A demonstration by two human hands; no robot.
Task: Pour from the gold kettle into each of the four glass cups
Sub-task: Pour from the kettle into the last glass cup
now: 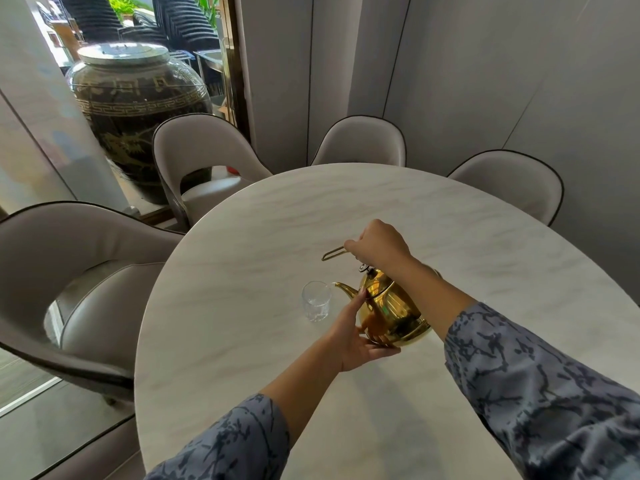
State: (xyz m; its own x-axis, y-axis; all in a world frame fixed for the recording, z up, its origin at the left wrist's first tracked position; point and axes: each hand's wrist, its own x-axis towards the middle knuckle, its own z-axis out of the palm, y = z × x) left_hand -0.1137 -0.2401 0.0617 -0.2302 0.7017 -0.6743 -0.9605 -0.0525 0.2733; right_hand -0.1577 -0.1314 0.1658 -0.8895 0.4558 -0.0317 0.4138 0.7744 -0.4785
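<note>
The gold kettle [391,311] is tilted to the left above the white marble table [346,209]. Its spout tip rests over the rim of a glass cup [316,301] that stands upright on the table. My right hand [379,244] grips the kettle's thin wire handle from above. My left hand [356,336] cups the kettle's lower left side, with the thumb up near the spout's base. The cup holds a little clear liquid at its bottom. Only this one cup is in view.
Grey upholstered chairs [204,157] ring the round table's far and left sides. A large dark ceramic jar [135,109] stands behind glass at the back left. A grey panelled wall [485,64] closes the right side.
</note>
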